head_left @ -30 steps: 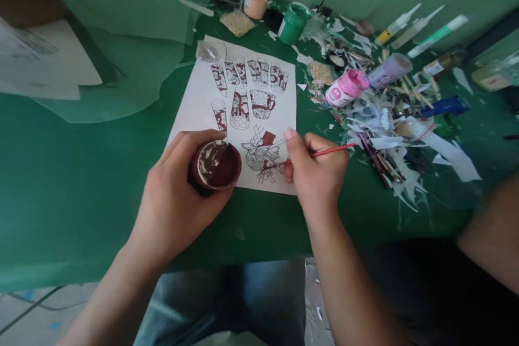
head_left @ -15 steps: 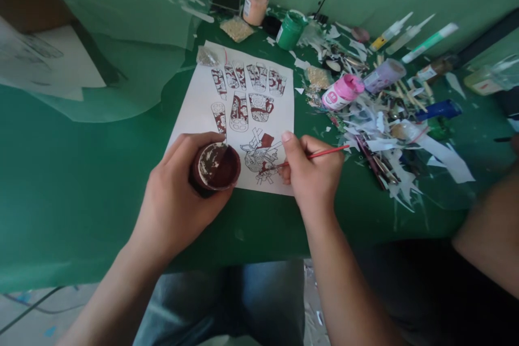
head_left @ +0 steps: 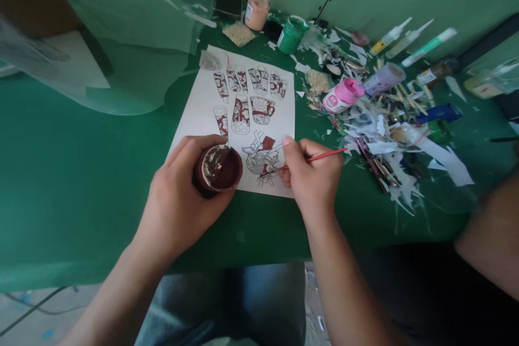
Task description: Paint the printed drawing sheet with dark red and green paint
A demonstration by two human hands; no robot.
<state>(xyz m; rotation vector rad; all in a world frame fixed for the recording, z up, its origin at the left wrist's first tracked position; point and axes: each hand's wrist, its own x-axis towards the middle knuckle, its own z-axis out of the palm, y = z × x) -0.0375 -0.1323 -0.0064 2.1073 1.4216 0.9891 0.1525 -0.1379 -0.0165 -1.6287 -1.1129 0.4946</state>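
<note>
My left hand (head_left: 178,194) is wrapped round a jar of dark red paint (head_left: 227,172), tilted so that its inside shows, above the lower left part of the paper. My right hand (head_left: 314,175) pinches a thin red brush (head_left: 326,155), its tip at the drawing (head_left: 263,159) near the paper's lower edge. The white sheet (head_left: 200,102) carries several line-drawn shapes, partly filled in dark red. A small clear bag (head_left: 210,60) lies on its upper left corner.
Paper scraps (head_left: 379,124), a pink jar (head_left: 344,95), a purple jar (head_left: 384,78) and tools crowd the right. Behind the sheet stand a green jar (head_left: 292,35) and a peach jar (head_left: 257,9). Translucent film (head_left: 138,54) covers the back left. Another person's arm (head_left: 494,227) is at the right.
The view has shifted slightly, so the table items appear a little lower. Both hands keep their holds on jar and brush, with almost no visible movement.
</note>
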